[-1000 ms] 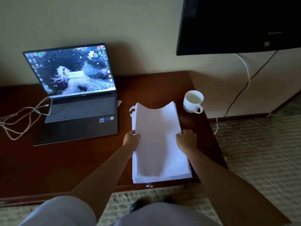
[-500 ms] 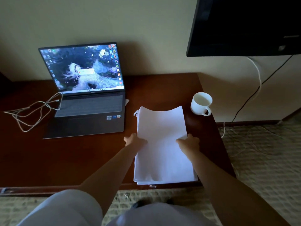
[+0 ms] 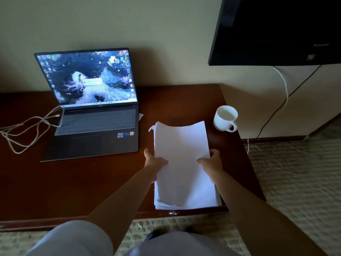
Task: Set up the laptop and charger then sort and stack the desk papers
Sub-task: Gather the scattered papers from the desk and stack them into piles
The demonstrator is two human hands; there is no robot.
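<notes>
Left hand [image 3: 154, 161], right hand [image 3: 210, 161] gripping white paper stack [image 3: 182, 156] — top sheets bowed (far edge curved), glossy wooden desk [image 3: 73, 182]

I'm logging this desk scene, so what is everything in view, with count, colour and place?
laptop: one, dark grey, open, screen lit, desk left
charger cable: one, white, looped left of laptop
paper stack: one, white, desk right, near front edge
mug: one, white, desk's right edge
desk: one, reddish-brown
television: one, black, wall upper right
wall cables: two, white and black, below television
left hand: stack's left edge
right hand: stack's right edge
</notes>
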